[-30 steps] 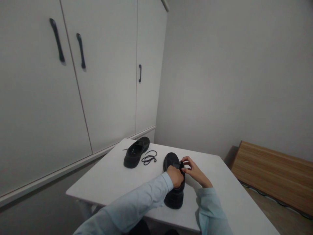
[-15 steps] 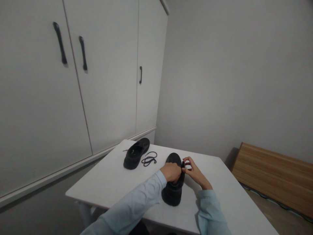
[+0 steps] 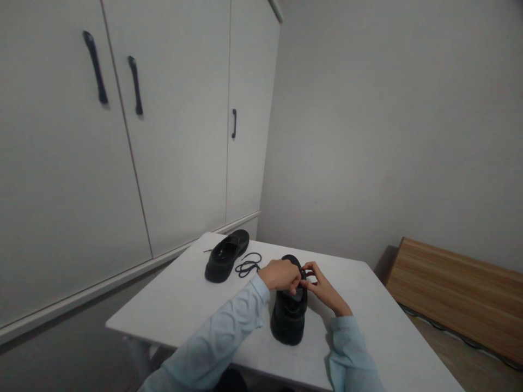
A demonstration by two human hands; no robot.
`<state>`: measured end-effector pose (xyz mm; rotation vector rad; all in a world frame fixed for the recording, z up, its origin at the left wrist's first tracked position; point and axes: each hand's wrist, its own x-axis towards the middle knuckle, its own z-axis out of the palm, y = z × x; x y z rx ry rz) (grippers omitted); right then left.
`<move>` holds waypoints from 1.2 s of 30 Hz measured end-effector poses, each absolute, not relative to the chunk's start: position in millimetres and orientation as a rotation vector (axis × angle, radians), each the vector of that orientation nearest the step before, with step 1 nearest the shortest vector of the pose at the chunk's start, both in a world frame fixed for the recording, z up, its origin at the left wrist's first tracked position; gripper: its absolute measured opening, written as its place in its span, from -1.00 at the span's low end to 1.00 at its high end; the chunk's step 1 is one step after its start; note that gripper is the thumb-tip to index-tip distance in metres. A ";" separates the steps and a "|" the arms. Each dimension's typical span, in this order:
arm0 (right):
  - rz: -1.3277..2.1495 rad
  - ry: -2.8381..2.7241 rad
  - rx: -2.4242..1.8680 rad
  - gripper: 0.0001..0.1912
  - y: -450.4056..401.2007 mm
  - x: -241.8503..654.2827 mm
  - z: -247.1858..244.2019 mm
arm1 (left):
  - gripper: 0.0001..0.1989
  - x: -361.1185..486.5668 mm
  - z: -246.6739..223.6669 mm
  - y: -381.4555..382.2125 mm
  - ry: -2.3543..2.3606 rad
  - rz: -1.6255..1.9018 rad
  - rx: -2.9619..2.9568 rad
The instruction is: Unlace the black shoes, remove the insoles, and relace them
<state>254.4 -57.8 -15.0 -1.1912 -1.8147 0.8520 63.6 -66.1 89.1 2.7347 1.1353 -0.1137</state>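
A black shoe stands on the white table in front of me, its heel towards me. My left hand is over the shoe's front opening, fingers curled and pressed together near the lacing area; whatever they hold is too small to make out. On the shoe's right side, my right hand pinches the edge of the lacing flap between thumb and fingers. To the left lies a loose dark shoelace, coiled on the table. Beyond it stands the other black shoe, with a short lace end sticking out at its left.
The white table carries both shoes. White cabinets with dark handles rise along the left, and a plain grey wall is behind. At the right, a wood-grain board leans low by the wall, with a cable beneath.
My left hand has lifted out of the shoe's opening and moved slightly left and up. The right hand stays at the flap, its pinch nearly unchanged. The flap now sits lower.
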 end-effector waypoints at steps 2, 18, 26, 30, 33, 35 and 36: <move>0.852 -1.818 -1.193 -0.60 -58.2 254.4 -14.6 | -0.92 61.1 93.9 -68.1 1.133 -0.095 2.748; 0.850 -1.816 -1.204 -0.62 -58.3 252.9 -13.1 | -0.85 47.4 96.1 -107.6 1.208 0.016 2.715; 0.846 -1.804 -1.209 -0.63 -58.7 251.5 -12.0 | -0.58 46.2 78.1 -104.1 1.647 0.096 2.498; 0.837 -1.806 -1.205 -0.63 -59.9 250.7 -10.8 | -0.64 45.9 74.1 -105.6 1.593 0.152 2.401; 0.826 -1.802 -1.210 -0.64 -59.7 250.3 -11.3 | -0.70 45.6 74.7 -109.0 1.578 0.192 2.400; 0.830 -1.796 -1.211 -0.64 -59.2 250.0 -12.0 | -0.72 46.0 76.4 -112.2 1.589 0.201 2.422; 0.834 -1.796 -1.211 -0.64 -58.9 249.9 -12.4 | -0.73 46.3 77.6 -113.8 1.593 0.202 2.439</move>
